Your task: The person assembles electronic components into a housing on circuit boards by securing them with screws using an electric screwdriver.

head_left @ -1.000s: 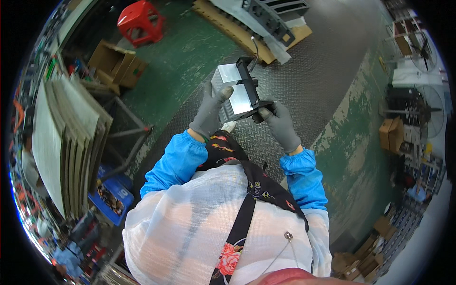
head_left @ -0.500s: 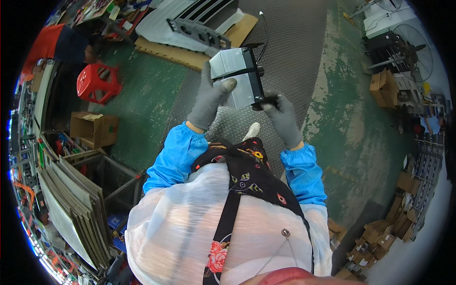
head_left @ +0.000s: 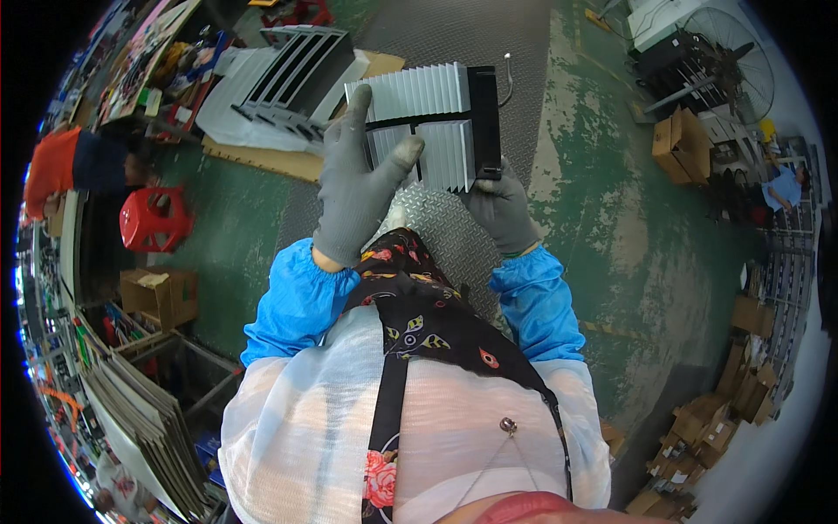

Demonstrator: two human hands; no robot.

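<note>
Between my two grey-gloved hands is a finned metal heat sink [head_left: 448, 144], silver with a black side plate and a black strip across its middle. My left hand [head_left: 356, 179] grips its left side, with the thumb over the fins and the fingers around the edge. At its lower right corner my right hand [head_left: 501, 208] grips the black plate; some of its fingers are hidden behind it. A short cable [head_left: 508, 79] sticks out beyond the far right corner. The finned face is tilted up toward me.
Ahead on the left, grey metal frames [head_left: 301, 79] lie on cardboard [head_left: 253, 162]. A red stool [head_left: 155, 218] and an open carton [head_left: 161, 297] stand left, near a person in orange [head_left: 57, 170]. Flat panels [head_left: 144, 410] lean lower left. A large fan [head_left: 729, 65] and cartons [head_left: 681, 147] are right.
The heat sink has been turned so its finned face shows more fully, and it looks closer. Both hands still hold it. The view has shifted, moving the floor objects in the picture.
</note>
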